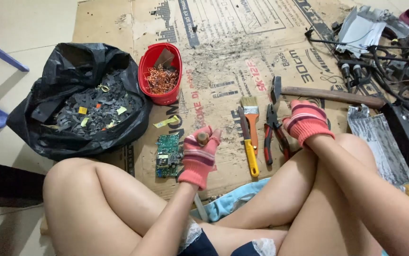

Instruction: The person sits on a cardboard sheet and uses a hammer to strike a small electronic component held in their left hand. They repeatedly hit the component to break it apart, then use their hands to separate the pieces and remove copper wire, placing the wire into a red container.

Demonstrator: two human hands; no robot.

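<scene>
Small brown cylindrical part: pinched in gloved left hand, raised over cardboard. Red-handled pliers: long axis running away from body, beneath gloved right hand, fingers curled onto handles. Green circuit board just left.

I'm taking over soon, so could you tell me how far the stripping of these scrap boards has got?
Done: the red tub holds copper wire, and the black bag holds broken pieces. In hand: the left hand grips a small brown part; the right hand reaches the pliers. Left: a green board and the cabled scrap look untouched.
</scene>
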